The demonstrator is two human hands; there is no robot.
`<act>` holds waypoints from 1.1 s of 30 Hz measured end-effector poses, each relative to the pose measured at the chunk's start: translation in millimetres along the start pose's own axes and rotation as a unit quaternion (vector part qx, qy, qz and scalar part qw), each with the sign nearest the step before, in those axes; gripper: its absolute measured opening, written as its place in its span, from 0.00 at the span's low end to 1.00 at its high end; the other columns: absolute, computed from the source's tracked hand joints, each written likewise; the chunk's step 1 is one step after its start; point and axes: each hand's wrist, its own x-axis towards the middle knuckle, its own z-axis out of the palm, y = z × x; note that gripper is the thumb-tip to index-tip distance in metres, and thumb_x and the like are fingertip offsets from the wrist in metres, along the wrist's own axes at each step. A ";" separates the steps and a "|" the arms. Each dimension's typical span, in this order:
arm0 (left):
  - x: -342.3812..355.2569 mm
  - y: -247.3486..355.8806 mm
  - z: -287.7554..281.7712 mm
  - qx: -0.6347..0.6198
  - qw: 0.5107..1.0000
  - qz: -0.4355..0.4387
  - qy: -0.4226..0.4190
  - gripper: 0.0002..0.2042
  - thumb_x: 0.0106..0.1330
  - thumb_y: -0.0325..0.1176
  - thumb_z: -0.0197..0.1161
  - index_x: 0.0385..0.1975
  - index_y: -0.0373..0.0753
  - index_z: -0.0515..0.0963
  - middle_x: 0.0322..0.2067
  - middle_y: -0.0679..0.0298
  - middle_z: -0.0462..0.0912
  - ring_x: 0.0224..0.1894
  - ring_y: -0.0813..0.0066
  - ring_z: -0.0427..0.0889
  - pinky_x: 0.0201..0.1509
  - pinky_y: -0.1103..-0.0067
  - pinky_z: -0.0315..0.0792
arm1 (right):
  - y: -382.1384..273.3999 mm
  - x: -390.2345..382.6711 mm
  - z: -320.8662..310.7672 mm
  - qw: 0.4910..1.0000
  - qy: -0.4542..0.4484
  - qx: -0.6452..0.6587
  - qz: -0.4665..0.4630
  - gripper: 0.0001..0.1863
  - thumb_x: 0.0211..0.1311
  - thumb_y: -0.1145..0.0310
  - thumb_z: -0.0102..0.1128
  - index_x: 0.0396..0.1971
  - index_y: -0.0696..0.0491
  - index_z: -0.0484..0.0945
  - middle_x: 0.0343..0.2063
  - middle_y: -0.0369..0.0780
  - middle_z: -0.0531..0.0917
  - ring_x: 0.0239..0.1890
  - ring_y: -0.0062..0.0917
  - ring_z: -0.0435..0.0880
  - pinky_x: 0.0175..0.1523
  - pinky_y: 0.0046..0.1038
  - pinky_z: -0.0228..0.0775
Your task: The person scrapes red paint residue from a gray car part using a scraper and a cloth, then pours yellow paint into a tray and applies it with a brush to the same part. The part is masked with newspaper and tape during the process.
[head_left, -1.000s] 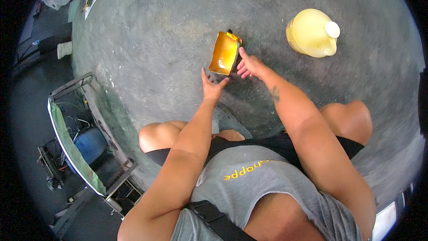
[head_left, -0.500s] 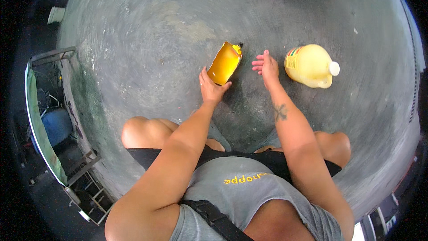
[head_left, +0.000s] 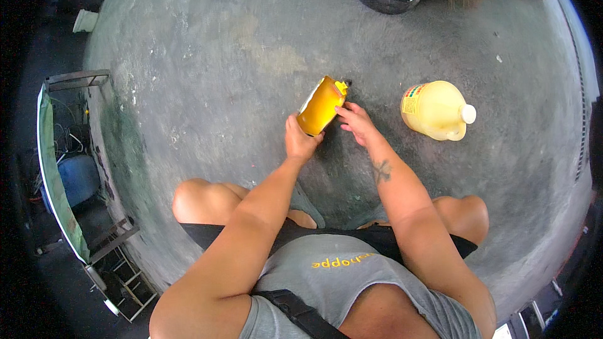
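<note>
Currently | left hand (head_left: 303, 143) grips yellow container (head_left: 321, 110) | right hand (head_left: 359, 124), fingers parted, touches it | jug (head_left: 434, 112) toward floor (head_left: 213, 88)'s right edge

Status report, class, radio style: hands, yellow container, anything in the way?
Left hand holding yellow container by its near end. Right hand at container's right side, contact unclear. Pale jug apart, farther right, seemingly not blocking.
</note>
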 end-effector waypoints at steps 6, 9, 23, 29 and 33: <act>1.5 32.1 -12.0 0.010 0.999 0.037 -0.007 0.46 0.47 0.35 0.87 0.66 0.37 0.66 0.61 0.49 0.74 0.66 0.44 0.76 0.69 0.59 0.75 | -5.0 -12.2 -17.0 0.985 -0.065 0.153 -0.049 0.48 0.68 0.52 0.76 0.81 0.48 0.58 0.70 0.43 0.74 0.72 0.39 0.72 0.74 0.52 0.62; 10.6 58.0 -30.9 0.008 0.995 0.100 -0.002 0.46 0.46 0.36 0.88 0.66 0.33 0.67 0.60 0.48 0.77 0.65 0.46 0.78 0.70 0.61 0.74 | -27.0 -21.0 -26.1 0.968 -0.116 0.202 -0.098 0.47 0.70 0.42 0.71 0.80 0.46 0.59 0.69 0.42 0.75 0.70 0.39 0.73 0.73 0.51 0.62; 19.4 240.3 -205.2 -0.051 0.958 0.245 -0.138 0.49 0.44 0.38 0.89 0.68 0.31 0.68 0.58 0.48 0.83 0.62 0.55 0.83 0.69 0.64 0.76 | -197.0 -148.1 16.7 0.845 -0.296 0.393 -0.211 0.54 0.65 0.14 0.41 0.78 0.42 0.65 0.75 0.41 0.70 0.77 0.42 0.65 0.75 0.58 0.61; 1.9 297.6 -245.2 -0.039 0.935 0.334 -0.113 0.56 0.42 0.37 0.91 0.74 0.33 0.63 0.62 0.48 0.79 0.65 0.57 0.81 0.74 0.64 0.72 | -234.2 -200.0 30.2 0.834 -0.280 0.399 -0.259 0.51 0.70 0.17 0.32 0.78 0.41 0.64 0.75 0.39 0.70 0.75 0.40 0.69 0.73 0.56 0.66; -5.1 302.3 -251.3 -0.114 0.920 0.353 -0.123 0.65 0.42 0.49 0.91 0.81 0.40 0.55 0.67 0.46 0.75 0.68 0.52 0.78 0.75 0.60 0.71 | -246.0 -232.6 29.6 0.822 -0.276 0.399 -0.297 0.47 0.75 0.20 0.29 0.79 0.39 0.64 0.76 0.37 0.70 0.77 0.37 0.68 0.76 0.51 0.63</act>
